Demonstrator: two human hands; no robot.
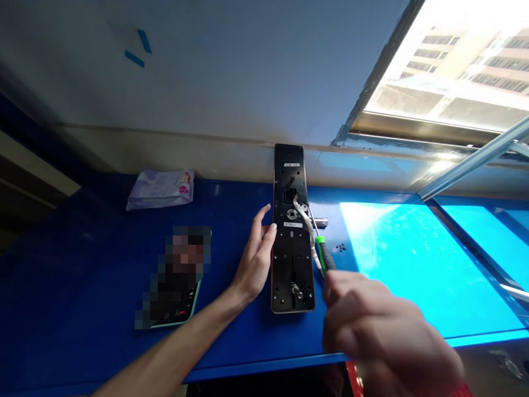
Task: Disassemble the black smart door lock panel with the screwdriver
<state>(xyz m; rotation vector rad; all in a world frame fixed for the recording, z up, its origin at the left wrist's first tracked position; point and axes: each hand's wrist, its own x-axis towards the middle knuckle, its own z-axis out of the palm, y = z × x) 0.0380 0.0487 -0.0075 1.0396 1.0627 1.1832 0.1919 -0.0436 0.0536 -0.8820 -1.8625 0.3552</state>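
Note:
A long black metal plate (293, 242) with screw holes, posts and a "CE 16" label stands in front of me on a blue table. My left hand (254, 262) rests its thumb and fingertips against the plate's left edge, fingers stretched out. A white-wrapped cable (305, 216) comes out of the plate and hangs down its right side. Beside it is a green-and-black screwdriver (326, 256), its shaft tip by the plate's right edge. My right hand (380, 325), blurred and close to the camera, is closed and covers the handle's lower end; whether it grips anything is hidden.
A ribbed metal cylinder (320, 223) and several small black screws (341, 247) lie right of the plate. On the left are a phone (182, 286) and a lilac packet (161, 188). A wall and a bright window (450, 71) stand behind the blue table (231, 353).

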